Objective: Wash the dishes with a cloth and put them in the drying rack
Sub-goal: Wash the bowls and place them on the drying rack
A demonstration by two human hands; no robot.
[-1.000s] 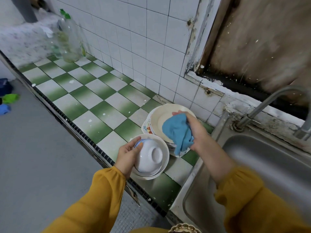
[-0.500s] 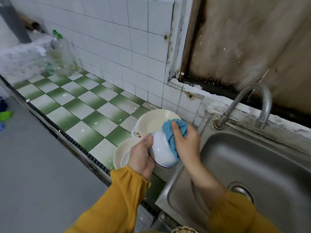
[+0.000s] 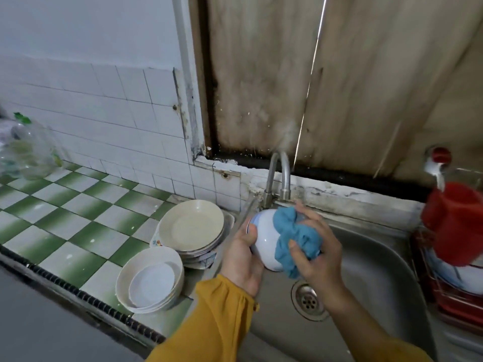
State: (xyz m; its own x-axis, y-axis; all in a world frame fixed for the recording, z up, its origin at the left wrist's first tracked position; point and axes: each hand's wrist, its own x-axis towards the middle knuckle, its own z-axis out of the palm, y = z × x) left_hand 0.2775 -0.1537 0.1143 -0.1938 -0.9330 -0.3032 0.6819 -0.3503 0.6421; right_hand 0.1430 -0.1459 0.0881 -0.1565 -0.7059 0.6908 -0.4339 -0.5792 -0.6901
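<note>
Green-and-white checkered counter [image 3: 86, 215] left, steel sink [image 3: 366, 270] right, tap [image 3: 279, 176] at back. Left hand [image 3: 241, 259] grips white bowl [image 3: 264, 241] over sink, under tap. Right hand [image 3: 317, 246] clutches blue cloth [image 3: 292, 239] against bowl's side. Stacked plates [image 3: 192, 227] and bowls [image 3: 150, 279] on counter beside sink. Red rack [image 3: 449, 288] at right edge holds dishes.

Home kitchen: steel sink [image 3: 379, 262], tap [image 3: 281, 178], tiled counter [image 3: 78, 218], stacked plates [image 3: 192, 228].
</note>
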